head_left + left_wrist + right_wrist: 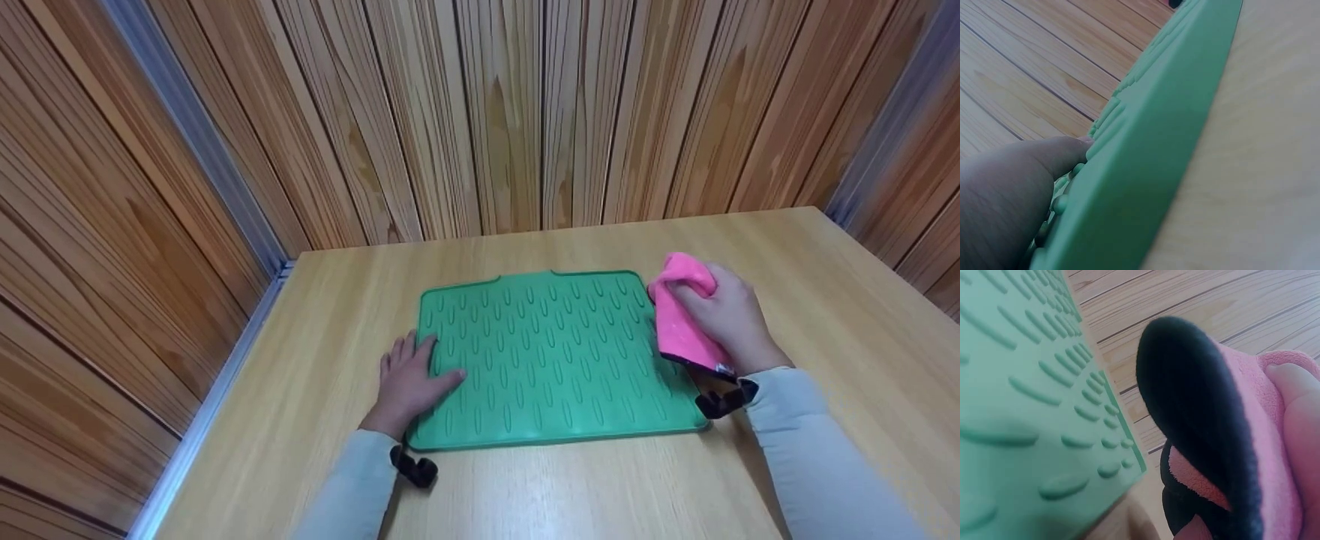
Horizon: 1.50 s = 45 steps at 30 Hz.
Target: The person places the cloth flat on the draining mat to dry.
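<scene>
A green mat point(540, 360) with rows of raised oval ridges lies flat on the wooden table. My left hand point(411, 381) rests spread on its left edge, thumb on the ridged face; the left wrist view shows that thumb point(1033, 174) against the ridges beside the smooth rim. My right hand point(727, 315) grips a bunched pink cloth point(686, 311) with dark edging at the mat's right side. In the right wrist view the folded cloth point(1264, 422) hangs between thumb and fingers, its black border facing the camera and the mat to its left.
The table point(510, 495) reaches back to a wood-panelled wall point(525, 112), with another panelled wall point(97, 225) along the left. A metal strip point(202, 420) runs down the left side of the table. Black camera mounts point(416, 469) sit at both wrists.
</scene>
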Available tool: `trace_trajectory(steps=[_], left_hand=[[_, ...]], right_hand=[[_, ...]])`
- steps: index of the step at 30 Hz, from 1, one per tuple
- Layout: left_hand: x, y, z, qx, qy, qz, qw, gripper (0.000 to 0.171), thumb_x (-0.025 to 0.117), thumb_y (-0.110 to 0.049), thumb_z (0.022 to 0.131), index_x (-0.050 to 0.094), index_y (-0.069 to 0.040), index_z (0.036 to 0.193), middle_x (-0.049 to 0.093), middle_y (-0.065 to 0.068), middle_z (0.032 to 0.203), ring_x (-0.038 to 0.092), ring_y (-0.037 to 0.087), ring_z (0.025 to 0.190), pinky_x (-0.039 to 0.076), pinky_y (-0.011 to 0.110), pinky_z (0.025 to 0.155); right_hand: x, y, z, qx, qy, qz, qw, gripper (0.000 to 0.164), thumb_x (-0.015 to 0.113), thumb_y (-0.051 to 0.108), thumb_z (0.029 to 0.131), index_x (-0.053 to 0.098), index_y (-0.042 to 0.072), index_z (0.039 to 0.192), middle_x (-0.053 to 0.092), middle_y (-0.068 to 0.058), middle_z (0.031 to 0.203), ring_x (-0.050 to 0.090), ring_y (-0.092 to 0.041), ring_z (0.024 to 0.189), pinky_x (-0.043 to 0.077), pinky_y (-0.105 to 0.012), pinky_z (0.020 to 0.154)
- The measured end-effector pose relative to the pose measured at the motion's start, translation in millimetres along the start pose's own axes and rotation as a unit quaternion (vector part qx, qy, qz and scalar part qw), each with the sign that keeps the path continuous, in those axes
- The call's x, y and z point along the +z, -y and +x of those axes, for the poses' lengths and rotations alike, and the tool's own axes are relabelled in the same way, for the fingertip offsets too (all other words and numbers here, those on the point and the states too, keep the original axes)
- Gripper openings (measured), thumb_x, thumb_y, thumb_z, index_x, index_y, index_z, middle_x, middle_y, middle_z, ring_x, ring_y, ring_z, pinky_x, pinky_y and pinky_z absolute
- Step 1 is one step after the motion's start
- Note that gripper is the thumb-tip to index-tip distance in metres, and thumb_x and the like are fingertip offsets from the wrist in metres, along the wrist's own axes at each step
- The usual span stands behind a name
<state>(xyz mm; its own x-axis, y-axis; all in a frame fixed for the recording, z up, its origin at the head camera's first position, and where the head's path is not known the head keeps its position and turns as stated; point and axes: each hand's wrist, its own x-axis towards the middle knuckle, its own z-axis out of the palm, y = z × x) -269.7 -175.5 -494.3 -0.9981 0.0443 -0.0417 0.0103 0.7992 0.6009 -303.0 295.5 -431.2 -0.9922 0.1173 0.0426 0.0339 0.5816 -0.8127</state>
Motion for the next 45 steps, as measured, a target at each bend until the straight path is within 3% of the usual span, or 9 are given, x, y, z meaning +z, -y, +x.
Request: trace_trajectory(steps=[27, 33, 39, 45], left_hand=[[1.5, -0.5, 0.6, -0.004, 0.005, 0.006, 1.0000, 0.094, 0.073, -0.055, 0.100, 0.039, -0.008, 0.175, 0.018, 0.026, 0.189, 0.009, 0.050, 0.177, 0.003, 0.070, 0.143], [1.6, 0.0, 1.8, 0.000, 0.002, 0.007, 1.0000, 0.094, 0.073, -0.055, 0.099, 0.040, -0.008, 0.174, 0.019, 0.026, 0.188, 0.010, 0.051, 0.177, 0.005, 0.071, 0.143], [1.2, 0.5, 2.8, 0.004, 0.000, 0.007, 1.0000, 0.095, 0.074, -0.054, 0.098, 0.041, -0.007, 0.174, 0.020, 0.027, 0.188, 0.011, 0.051, 0.176, 0.006, 0.072, 0.142], [1.0, 0.3, 1.8, -0.004, 0.004, 0.002, 1.0000, 0.095, 0.073, -0.055, 0.099, 0.039, -0.008, 0.175, 0.017, 0.026, 0.189, 0.008, 0.051, 0.177, 0.003, 0.070, 0.143]], right_hand=[[34.5, 28.8, -0.6, -0.027, -0.013, 0.038, 0.999, 0.063, 0.071, 0.063, 0.105, 0.064, 0.009, 0.136, 0.064, -0.011, 0.117, 0.063, -0.023, 0.097, 0.055, -0.024, 0.076], [40.2, 35.0, -1.8, -0.024, 0.003, 0.051, 0.998, 0.067, 0.071, 0.065, 0.105, 0.063, 0.011, 0.144, 0.064, -0.010, 0.121, 0.065, -0.022, 0.099, 0.056, -0.023, 0.078], [46.4, 41.8, -2.1, -0.024, -0.001, 0.062, 0.998, 0.062, 0.072, 0.059, 0.106, 0.064, 0.010, 0.143, 0.065, -0.011, 0.121, 0.065, -0.020, 0.097, 0.057, -0.023, 0.077], [53.9, 47.9, -3.5, -0.026, 0.006, 0.075, 0.997, 0.066, 0.072, 0.063, 0.105, 0.063, 0.011, 0.145, 0.064, -0.011, 0.123, 0.065, -0.022, 0.101, 0.058, -0.023, 0.079]])
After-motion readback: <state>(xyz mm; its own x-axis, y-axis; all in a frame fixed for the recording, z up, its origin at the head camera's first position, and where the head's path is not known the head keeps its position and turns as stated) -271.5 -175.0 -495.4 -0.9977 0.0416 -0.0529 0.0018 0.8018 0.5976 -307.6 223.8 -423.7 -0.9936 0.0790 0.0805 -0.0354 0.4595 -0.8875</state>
